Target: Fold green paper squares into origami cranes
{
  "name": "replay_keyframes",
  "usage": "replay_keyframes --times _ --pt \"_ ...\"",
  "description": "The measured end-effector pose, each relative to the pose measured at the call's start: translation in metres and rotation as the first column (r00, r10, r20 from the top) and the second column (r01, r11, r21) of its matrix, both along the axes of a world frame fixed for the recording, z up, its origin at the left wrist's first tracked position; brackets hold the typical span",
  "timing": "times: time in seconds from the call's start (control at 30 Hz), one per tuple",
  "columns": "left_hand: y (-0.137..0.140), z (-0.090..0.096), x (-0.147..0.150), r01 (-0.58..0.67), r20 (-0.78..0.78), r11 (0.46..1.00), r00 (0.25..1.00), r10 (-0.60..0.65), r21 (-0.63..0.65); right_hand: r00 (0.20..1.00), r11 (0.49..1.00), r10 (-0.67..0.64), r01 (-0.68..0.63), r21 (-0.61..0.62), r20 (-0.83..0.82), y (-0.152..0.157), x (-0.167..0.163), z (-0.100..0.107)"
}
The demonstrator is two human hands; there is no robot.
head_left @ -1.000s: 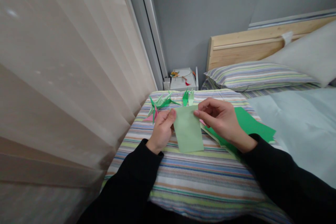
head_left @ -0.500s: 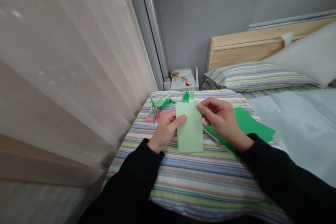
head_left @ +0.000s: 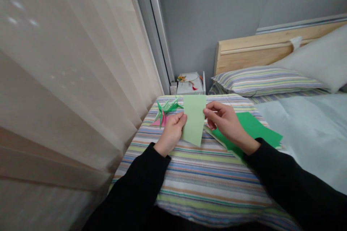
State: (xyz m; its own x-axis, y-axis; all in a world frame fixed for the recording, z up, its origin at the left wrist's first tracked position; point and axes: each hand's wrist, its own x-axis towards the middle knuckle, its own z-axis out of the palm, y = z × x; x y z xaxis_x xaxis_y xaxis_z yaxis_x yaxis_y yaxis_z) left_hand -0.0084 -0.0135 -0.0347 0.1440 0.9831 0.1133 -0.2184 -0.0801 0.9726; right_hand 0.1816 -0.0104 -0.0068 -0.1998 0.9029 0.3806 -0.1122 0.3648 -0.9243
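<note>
A light green sheet of paper (head_left: 194, 121), shaped like an upright rectangle, is held up between my two hands over the striped cloth (head_left: 206, 184). My left hand (head_left: 172, 130) pinches its left edge between thumb and fingers. At its right edge, my right hand (head_left: 221, 119) has thumb and forefinger closed on the paper. Folded green paper cranes (head_left: 169, 106) lie beyond my left hand, beside a pink folded paper piece (head_left: 156, 121). Under and beside my right wrist is a stack of green paper (head_left: 256, 130).
A pale curtain (head_left: 81, 61) hangs along the left side. Behind the cloth-covered surface is a small white stand (head_left: 187, 86) with little items on it. To the right are a striped pillow (head_left: 265, 79), a wooden headboard (head_left: 244, 54) and pale blue bedding (head_left: 311, 126).
The light green paper has been raised and turned, so its lower edge now slants. It now covers the small green folded pieces behind it. Both hands keep hold of its sides.
</note>
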Motion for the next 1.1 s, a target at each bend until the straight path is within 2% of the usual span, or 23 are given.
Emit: replay_keyframes --times 0.1,0.23,0.3,0.4,0.53,0.63,0.7,0.77,0.83,0.9,1.0,1.1 --pt "0.0 0.002 -0.001 -0.023 0.035 0.998 0.999 0.026 -0.059 0.992 0.993 0.115 -0.114 -0.022 0.047 -0.001 -0.002 -0.003" --pt "-0.003 0.007 -0.001 -0.054 0.058 0.992 0.996 0.061 -0.118 0.985 0.986 0.162 -0.159 -0.052 0.06 0.0 -0.003 -0.006" --pt "-0.005 0.009 0.0 -0.07 0.053 0.99 0.996 0.077 -0.122 0.992 0.993 0.111 -0.109 -0.039 0.055 0.002 -0.003 -0.006" --pt "-0.008 0.015 0.001 -0.074 0.054 0.987 0.995 0.083 -0.144 0.998 0.998 -0.061 0.06 -0.029 -0.029 0.007 0.001 -0.005" --pt "-0.012 0.021 0.0 0.069 -0.011 0.974 0.997 -0.073 -0.216 0.981 0.982 -0.172 0.163 -0.098 -0.092 0.017 0.008 -0.006" --pt "-0.014 0.022 -0.002 0.194 -0.149 0.937 0.958 -0.245 -0.292 0.977 0.985 -0.172 0.171 0.017 0.129 0.02 0.014 -0.004" --pt "-0.016 0.022 -0.002 0.275 -0.234 0.904 0.903 -0.359 -0.326 0.924 0.979 -0.161 0.105 0.174 0.348 0.018 0.017 -0.002" --pt "-0.018 0.021 -0.002 0.323 -0.314 0.892 0.851 -0.42 -0.317 0.855 0.967 -0.08 -0.057 0.247 0.512 0.014 0.017 0.0" --pt "-0.018 0.02 -0.002 0.339 -0.393 0.9 0.814 -0.427 -0.275 0.783 0.951 0.047 -0.225 0.211 0.621 0.009 0.016 0.001" --pt "-0.018 0.019 -0.001 0.357 -0.456 0.906 0.782 -0.424 -0.229 0.727 0.938 0.139 -0.315 0.147 0.672 0.006 0.016 0.001" --pt "-0.014 0.018 -0.002 0.366 -0.518 0.921 0.766 -0.379 -0.133 0.712 0.937 0.174 -0.333 0.108 0.681 0.006 0.016 0.0" --pt "-0.01 0.015 -0.003 0.305 -0.551 0.952 0.791 -0.266 -0.021 0.697 0.942 0.141 -0.313 0.121 0.703 0.009 0.017 -0.001"
